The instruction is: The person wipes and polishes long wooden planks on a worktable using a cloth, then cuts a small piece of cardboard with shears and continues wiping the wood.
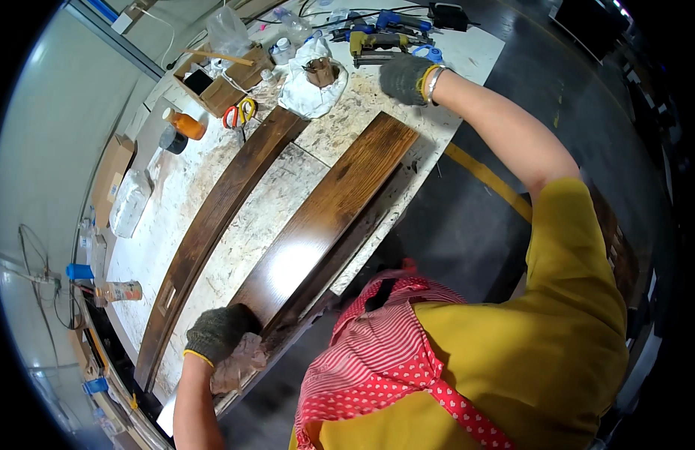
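Observation:
A glossy dark-brown wooden board [340, 195] lies slantwise along the near edge of the worktable. At its near end is my left hand [218, 334], in a grey-green knit glove, its fingers curled against the board's end. A crumpled pale cloth or paper [241, 364] sits just under that hand. My right hand [404, 79], gloved alike, reaches to the far right of the table, right beside a yellow-olive nail gun [377, 43]. The glove's back hides its fingers, so whether it touches the tool is unclear. Farther left, a curved brown wooden rail [212, 232] runs roughly alongside the board.
A white cloth with a brown cup [319, 73] stands beyond the rail, near red-and-yellow scissors [241, 112]. An open cardboard box [220, 79], an orange bottle [184, 124] and a dark jar [172, 139] line the far left. Blue power tools [396, 21] lie behind the nail gun.

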Demonstrator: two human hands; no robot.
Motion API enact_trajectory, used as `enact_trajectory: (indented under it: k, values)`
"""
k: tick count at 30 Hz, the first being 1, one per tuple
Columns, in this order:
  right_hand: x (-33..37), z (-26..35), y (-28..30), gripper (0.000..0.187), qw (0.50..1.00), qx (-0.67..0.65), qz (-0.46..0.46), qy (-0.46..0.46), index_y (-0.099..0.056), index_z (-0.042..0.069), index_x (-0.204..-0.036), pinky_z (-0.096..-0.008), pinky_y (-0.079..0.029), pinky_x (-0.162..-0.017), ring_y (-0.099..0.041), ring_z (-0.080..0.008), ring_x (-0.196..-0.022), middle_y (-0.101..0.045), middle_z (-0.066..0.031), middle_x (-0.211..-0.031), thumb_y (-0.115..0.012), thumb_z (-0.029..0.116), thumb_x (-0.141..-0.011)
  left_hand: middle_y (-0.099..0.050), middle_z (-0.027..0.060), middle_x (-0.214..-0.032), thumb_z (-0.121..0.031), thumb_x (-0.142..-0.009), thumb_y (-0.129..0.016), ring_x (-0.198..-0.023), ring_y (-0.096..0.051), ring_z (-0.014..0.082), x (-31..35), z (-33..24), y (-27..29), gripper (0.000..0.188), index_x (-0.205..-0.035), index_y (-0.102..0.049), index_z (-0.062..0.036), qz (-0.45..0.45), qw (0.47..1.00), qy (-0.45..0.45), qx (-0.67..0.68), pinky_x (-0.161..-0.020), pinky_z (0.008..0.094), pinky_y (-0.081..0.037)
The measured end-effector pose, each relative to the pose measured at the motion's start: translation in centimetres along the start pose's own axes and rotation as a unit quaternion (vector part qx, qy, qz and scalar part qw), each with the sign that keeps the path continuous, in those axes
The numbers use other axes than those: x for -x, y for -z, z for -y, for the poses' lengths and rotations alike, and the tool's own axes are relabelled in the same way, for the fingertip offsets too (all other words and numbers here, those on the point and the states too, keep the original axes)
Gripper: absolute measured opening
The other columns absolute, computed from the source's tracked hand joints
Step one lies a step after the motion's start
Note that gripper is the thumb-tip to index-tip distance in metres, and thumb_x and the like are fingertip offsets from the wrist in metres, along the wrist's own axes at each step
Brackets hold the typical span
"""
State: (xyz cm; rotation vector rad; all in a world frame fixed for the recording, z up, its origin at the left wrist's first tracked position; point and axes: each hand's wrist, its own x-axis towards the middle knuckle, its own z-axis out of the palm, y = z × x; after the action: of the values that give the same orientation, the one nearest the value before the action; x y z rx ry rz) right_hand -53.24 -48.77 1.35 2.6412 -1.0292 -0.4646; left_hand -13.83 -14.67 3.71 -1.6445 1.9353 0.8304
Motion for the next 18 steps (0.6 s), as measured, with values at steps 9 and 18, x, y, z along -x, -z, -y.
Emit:
enact_trajectory:
  k: [9, 18]
  values:
    - [2.6, 0.4, -2.8, 0.030, 0.942, -0.296, -0.148, 0.058, -0.065, 0.004, -0.107, -0.0387, -0.048, -0.088, -0.060, -0.0305, -0.097, -0.062, -0.0144, -0.101, -0.061, 0.028, -0.088, -0.069, 0.0096, -0.097, -0.025, -0.086, -0.054, -0.091, -0.066, 0.0315, -1.5, -0.2, 0.2, 0.022, -0.097, -0.071, -0.0172, 0.002, 0.998, 0.035, 0.061, -0.079, 0.0386, -0.052]
    - [3.0, -2.0, -6.9, 0.037, 0.823, -0.489, -0.285, -0.056, -0.061, 0.004, -0.119, -0.0310, -0.053, -0.079, -0.062, -0.0156, -0.092, -0.065, -0.0071, -0.104, -0.068, 0.023, -0.088, -0.063, 0.0088, -0.075, -0.015, -0.091, -0.059, -0.070, -0.058, 0.0211, -5.1, -6.4, 3.9, 0.013, -0.088, -0.063, -0.0027, -0.311, 0.887, 0.009, 0.340, -0.066, 0.0349, -0.046]
